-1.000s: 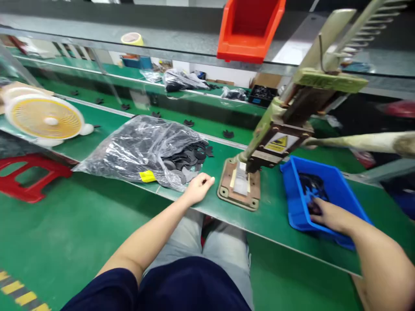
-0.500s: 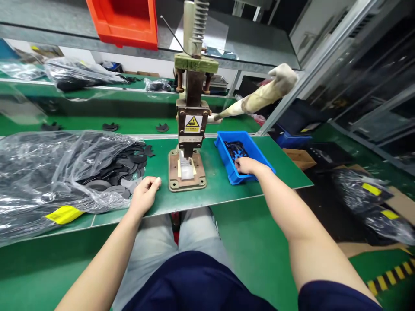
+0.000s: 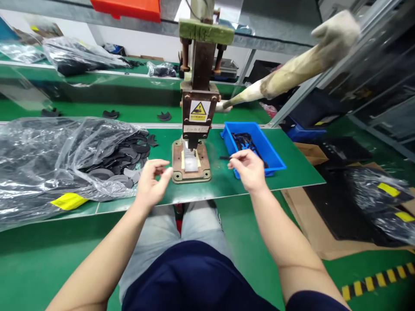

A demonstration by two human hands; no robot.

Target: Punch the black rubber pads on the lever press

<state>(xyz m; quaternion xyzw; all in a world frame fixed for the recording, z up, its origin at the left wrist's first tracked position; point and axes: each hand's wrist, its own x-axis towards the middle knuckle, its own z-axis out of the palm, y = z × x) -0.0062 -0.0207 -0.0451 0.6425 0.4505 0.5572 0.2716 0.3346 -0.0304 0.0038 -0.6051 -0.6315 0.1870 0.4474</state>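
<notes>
A hand press [image 3: 196, 108] stands on the green bench, with a white block on its brown base plate [image 3: 190, 163]. My right hand [image 3: 248, 169] hovers just right of the base and pinches a thin black strip [image 3: 225, 158]. Behind that hand sits a blue bin [image 3: 256, 147] of black parts. My left hand [image 3: 152, 183] floats left of the base, fingers loosely curled and apart, with nothing visible in it. A clear plastic bag [image 3: 52, 160] spills flat black pieces [image 3: 125, 157] beside my left hand.
The press's wrapped lever [image 3: 292, 69] juts up to the right. An orange bin [image 3: 129, 7] sits on the shelf above. Loose black pieces [image 3: 164, 115] lie on the conveyor behind. Cardboard [image 3: 324, 233] and more bags [image 3: 382, 203] cover the floor at right.
My right hand came out of the blue bin holding a black strip and moved toward the press. My left hand lifted off the bench edge and drifted right. The camera turned to face the press.
</notes>
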